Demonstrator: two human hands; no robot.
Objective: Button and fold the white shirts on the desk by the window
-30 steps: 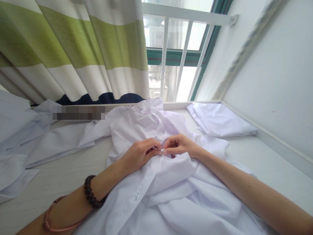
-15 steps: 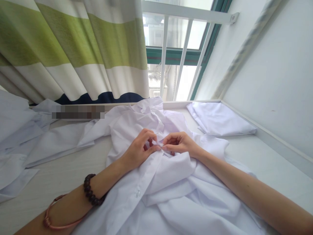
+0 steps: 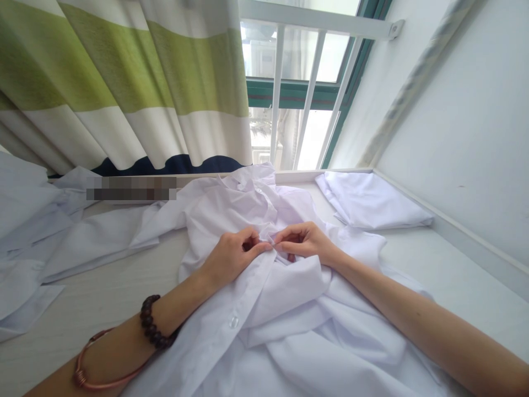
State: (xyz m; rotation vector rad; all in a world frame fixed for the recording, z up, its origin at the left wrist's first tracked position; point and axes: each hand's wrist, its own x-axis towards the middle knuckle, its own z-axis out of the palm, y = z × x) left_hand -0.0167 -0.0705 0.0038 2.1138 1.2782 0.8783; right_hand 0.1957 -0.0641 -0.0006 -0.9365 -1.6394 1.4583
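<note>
A white shirt (image 3: 223, 209) lies spread and rumpled on the pale surface, its collar toward the window. At the middle of its front placket, my left hand (image 3: 233, 253) pinches the cloth between thumb and fingers. My right hand (image 3: 303, 241) grips the same spot from the other side, the fingertips of both hands nearly touching. Any button between them is hidden. Lower on the placket a clear button (image 3: 233, 321) shows. Dark beads (image 3: 154, 322) circle my left wrist, with a reddish-brown cord bracelet (image 3: 80, 376) further up the arm.
Folded white cloth (image 3: 372, 198) lies at the back right. More white garments (image 3: 25, 220) are heaped at the left, near a blurred patch. Behind stand a green and cream curtain (image 3: 124, 66) and white window bars (image 3: 308, 99). A low ledge (image 3: 475, 242) runs along the right wall.
My left hand's fingers have shifted slightly down and curled closer at the placket. My right hand has barely moved, and the shirt lies almost as before.
</note>
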